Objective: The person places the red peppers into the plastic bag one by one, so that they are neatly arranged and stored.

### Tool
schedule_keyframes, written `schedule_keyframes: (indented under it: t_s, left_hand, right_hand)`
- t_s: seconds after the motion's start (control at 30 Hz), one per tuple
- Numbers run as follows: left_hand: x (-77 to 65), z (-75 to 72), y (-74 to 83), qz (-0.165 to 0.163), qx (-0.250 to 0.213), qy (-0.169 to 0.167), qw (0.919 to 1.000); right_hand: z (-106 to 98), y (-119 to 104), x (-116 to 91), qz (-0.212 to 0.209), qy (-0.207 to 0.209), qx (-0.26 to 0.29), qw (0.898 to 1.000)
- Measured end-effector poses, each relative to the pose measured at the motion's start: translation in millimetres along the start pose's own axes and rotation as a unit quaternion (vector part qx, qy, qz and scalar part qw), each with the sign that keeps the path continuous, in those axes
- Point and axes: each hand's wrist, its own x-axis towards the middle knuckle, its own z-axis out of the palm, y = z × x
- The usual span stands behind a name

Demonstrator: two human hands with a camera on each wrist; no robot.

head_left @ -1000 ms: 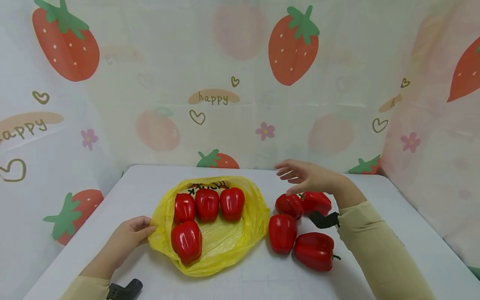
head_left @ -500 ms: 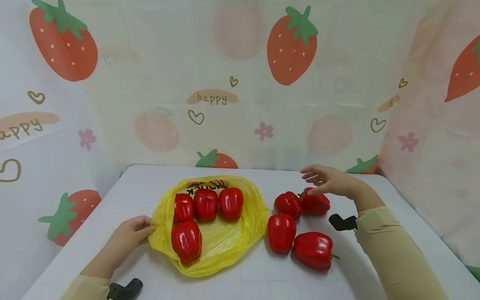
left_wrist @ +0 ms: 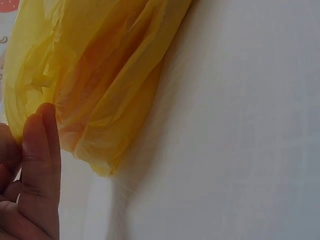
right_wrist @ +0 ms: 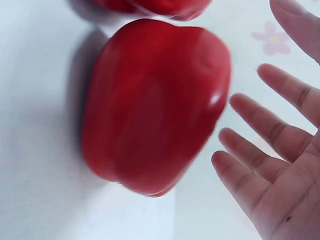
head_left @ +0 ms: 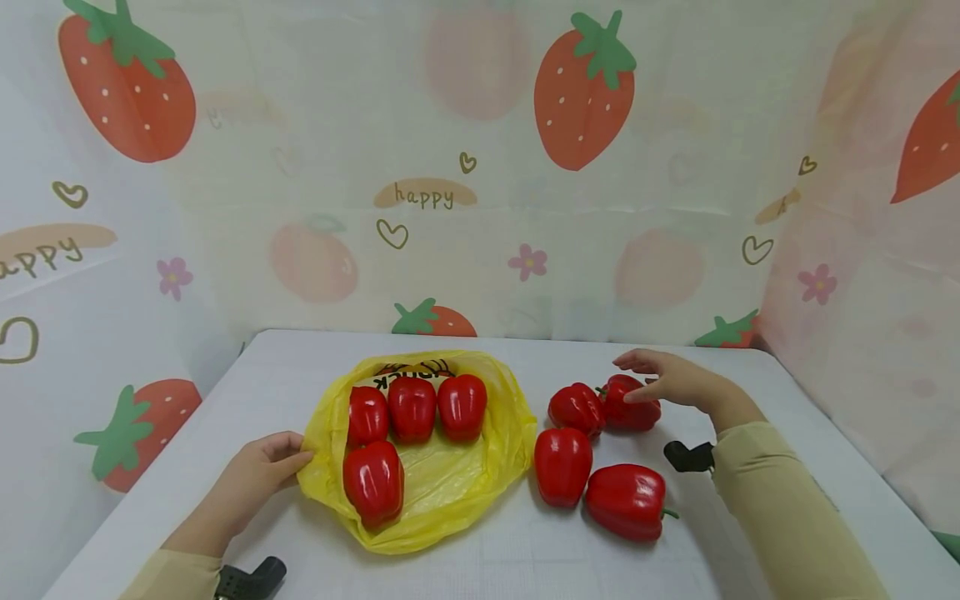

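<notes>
A yellow plastic bag [head_left: 442, 492] lies spread with its mouth facing up, and several red bell peppers [head_left: 373, 483] sit inside it. My left hand [head_left: 258, 471] pinches the bag's left rim between thumb and fingers; the left wrist view shows the fingertips on the yellow film [left_wrist: 115, 95]. Over the far right bell pepper [head_left: 628, 408] hovers my right hand [head_left: 671, 382], fingers spread and holding nothing. In the right wrist view that bell pepper [right_wrist: 155, 107] is close beside the fingers, with a small gap showing.
Right of the bag, more red bell peppers stand on the white table [head_left: 510, 567]: a wrinkled one [head_left: 576, 410], an upright one [head_left: 562, 467] and one lying with its green stem to the right [head_left: 626, 502]. A strawberry-print curtain [head_left: 480, 275] encloses the table's back and sides.
My right hand has moved right, away from above the wrinkled bell pepper, and then lowered over the far right one. My left hand keeps its pinch on the bag.
</notes>
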Motion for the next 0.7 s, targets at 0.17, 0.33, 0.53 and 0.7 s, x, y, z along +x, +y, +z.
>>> schedule_keyframes:
  t_s: [0.17,0.33,0.53,0.7]
  left_hand:
    - [0.3,0.1,-1.0,0.002,-0.006,0.000,1.0000]
    - [1.0,0.4,-2.3,0.000,-0.005,-0.002,1.0000]
    - [0.9,0.3,-2.0,-0.005,-0.003,-0.001,1.0000]
    - [0.3,0.3,-2.2,-0.006,-0.002,-0.001,1.0000]
  right_hand:
    - [6.2,7.5,4.0,0.026,-0.006,-0.011,1.000]
    - [9.4,14.3,7.4,0.052,-0.013,-0.015,0.998]
    - [9.6,16.6,6.7,0.063,-0.012,-0.019,0.998]
    - [9.0,17.7,2.7,0.073,-0.017,-0.005,0.997]
